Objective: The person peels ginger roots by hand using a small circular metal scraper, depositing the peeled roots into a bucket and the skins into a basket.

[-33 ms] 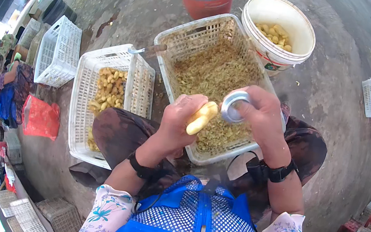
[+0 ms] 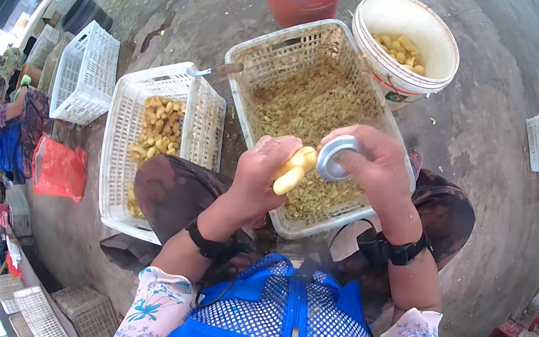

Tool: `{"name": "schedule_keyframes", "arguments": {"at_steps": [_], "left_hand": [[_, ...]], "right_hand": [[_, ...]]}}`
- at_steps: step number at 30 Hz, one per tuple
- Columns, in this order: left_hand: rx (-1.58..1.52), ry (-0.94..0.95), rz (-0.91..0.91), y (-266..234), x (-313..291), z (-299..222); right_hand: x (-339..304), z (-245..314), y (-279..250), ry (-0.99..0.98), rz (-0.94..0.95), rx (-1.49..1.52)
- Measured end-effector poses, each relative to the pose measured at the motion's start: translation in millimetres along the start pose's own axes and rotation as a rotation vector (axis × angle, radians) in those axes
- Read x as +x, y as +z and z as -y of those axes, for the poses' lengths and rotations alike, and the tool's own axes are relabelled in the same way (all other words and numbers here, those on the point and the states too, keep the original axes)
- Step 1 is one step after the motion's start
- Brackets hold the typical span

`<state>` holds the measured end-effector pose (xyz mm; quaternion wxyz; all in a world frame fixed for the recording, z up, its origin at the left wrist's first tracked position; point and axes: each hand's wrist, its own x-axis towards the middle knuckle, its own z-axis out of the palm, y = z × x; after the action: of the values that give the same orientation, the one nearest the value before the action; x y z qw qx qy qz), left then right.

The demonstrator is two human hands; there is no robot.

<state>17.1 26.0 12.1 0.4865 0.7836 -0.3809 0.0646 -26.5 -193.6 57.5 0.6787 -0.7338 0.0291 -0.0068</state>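
My left hand [image 2: 260, 171] is closed round a pale yellow, peeled piece of ginger [image 2: 292, 176], whose knobs stick out past the fingers. Close to its right side, my right hand [image 2: 382, 169] grips a round silver metal scraper [image 2: 329, 155] shaped like a ring or lid, its edge at or nearly touching the ginger. Under both hands stands a white plastic crate [image 2: 237, 103] heaped with brownish-yellow peelings [image 2: 308, 104]. To the left, a second white crate [image 2: 119, 145] holds unpeeled-looking ginger pieces [image 2: 162, 125].
A white bucket [image 2: 447, 70] with peeled ginger stands beyond the peelings crate, beside a grey and red bucket [image 2: 295, 3]. A knife or peeler [image 2: 198, 72] rests across the crate rims. At left are an empty white crate [image 2: 85, 72], a red bag [image 2: 59, 168] and another person [image 2: 1, 126].
My right hand has shifted slightly and the metal scraper has tilted, showing more of its face. The ginger has turned a little in my left hand.
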Motion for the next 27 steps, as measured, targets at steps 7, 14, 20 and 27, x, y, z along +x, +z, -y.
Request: {"name": "schedule_keyframes", "arguments": {"at_steps": [7,14,20,27], "left_hand": [[0.23,0.147,0.081,0,-9,-5],[0.268,0.205,0.115,-1,-14,-6],[0.352,0.22,0.156,5,-14,-9],[-0.117,-0.186,0.166,1,-18,-22]], "right_hand": [[-2,-6,-5,0.007,0.103,-0.235],[-7,1,-15,0.043,0.045,-0.24],[-1,-20,-9,-0.062,0.119,-0.201],[-3,-10,-19,0.086,-0.114,-0.205]]}}
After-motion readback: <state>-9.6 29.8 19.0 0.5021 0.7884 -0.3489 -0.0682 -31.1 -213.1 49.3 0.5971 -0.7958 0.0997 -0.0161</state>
